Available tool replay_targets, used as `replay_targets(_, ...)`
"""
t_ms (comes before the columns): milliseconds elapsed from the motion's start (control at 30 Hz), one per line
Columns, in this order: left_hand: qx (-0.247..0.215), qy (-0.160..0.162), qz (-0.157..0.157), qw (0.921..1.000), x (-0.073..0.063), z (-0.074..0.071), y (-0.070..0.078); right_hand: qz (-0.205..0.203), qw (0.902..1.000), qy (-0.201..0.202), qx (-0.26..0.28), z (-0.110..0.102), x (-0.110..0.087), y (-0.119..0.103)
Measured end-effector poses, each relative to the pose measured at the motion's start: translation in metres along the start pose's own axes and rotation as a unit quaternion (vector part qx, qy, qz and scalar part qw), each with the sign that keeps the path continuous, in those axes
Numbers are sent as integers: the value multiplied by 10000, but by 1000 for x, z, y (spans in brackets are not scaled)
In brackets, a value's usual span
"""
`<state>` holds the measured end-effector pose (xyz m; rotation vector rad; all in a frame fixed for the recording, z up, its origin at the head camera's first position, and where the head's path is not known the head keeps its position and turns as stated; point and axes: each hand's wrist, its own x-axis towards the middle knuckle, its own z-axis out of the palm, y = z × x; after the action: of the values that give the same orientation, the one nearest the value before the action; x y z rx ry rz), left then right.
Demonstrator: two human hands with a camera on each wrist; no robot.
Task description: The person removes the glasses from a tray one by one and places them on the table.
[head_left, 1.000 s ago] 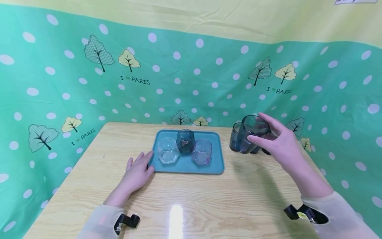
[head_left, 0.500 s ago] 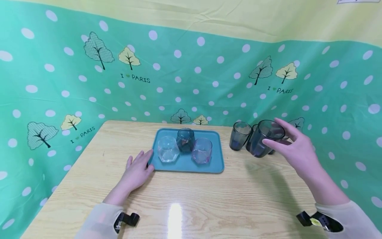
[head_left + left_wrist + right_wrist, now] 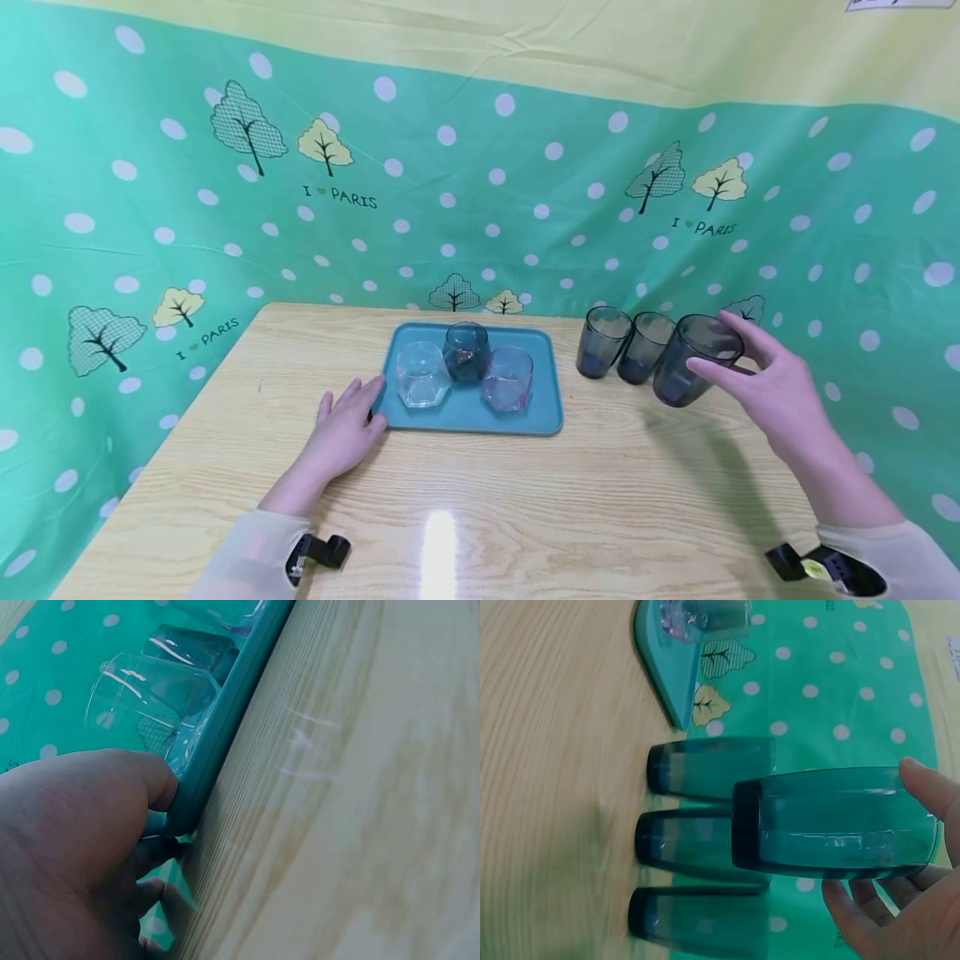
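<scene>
My right hand (image 3: 780, 392) grips a tall smoky dark drinking glass (image 3: 686, 367) near its rim, thumb on one side and fingers on the other. In the right wrist view the held glass (image 3: 832, 821) appears raised, upright, beside three matching dark glasses (image 3: 705, 769) standing in a row. The head view shows two of them plainly; the third is mostly hidden behind the held one. My left hand (image 3: 345, 433) rests at the left edge of a blue tray (image 3: 465, 422), its thumb and a finger touching the corner.
On the tray stand a clear glass (image 3: 422, 383), a short dark glass (image 3: 467, 354) and a pinkish clear glass (image 3: 508, 385). A green polka-dot curtain (image 3: 525, 208) hangs behind the wooden table (image 3: 525, 508).
My right hand has carried the dark glass to the right and slightly nearer, past the standing glasses, uncovering two of them. The left hand and tray stay put.
</scene>
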<state>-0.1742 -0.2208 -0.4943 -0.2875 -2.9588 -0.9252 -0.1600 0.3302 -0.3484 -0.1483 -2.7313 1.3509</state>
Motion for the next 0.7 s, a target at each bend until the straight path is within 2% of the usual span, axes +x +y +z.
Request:
replay_targets(467, -22, -25, -11, 10000, 0, 1, -2, 285, 9995, 126, 41, -14, 5, 32)
replay_targets(700, -10, -61, -39, 10000, 1, 1, -2, 470, 9984, 327, -11, -22, 11, 46)
